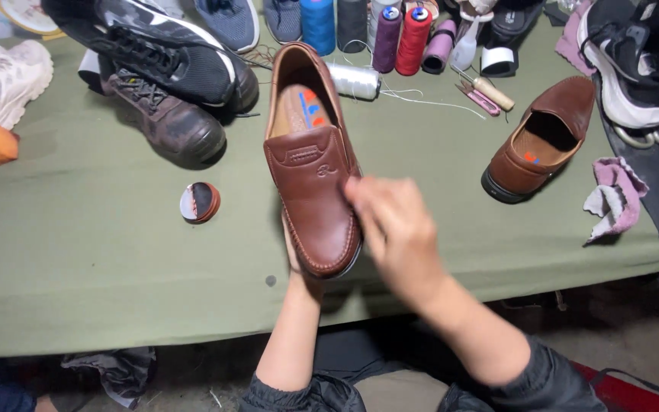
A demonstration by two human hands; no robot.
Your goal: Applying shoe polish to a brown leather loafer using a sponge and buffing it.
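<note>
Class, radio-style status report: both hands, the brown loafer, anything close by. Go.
Left hand under the brown loafer, holding it up. Right hand on its side by the toe, blurred. Small round tin on green table, left of shoe; second loafer apart, right.

I saw smooth brown leather with a soft sheen on the loafer, and the table cover was matt green cloth.

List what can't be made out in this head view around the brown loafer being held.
- Left hand: mostly hidden under the brown loafer; its grip is unseen.
- Right hand: motion-blurred at the loafer's side; finger contact is unclear.
- Loafer's sole: faces away from the camera.
- Round tin: contents too small to tell.
- Thread spools: cut off by the top edge.
</note>
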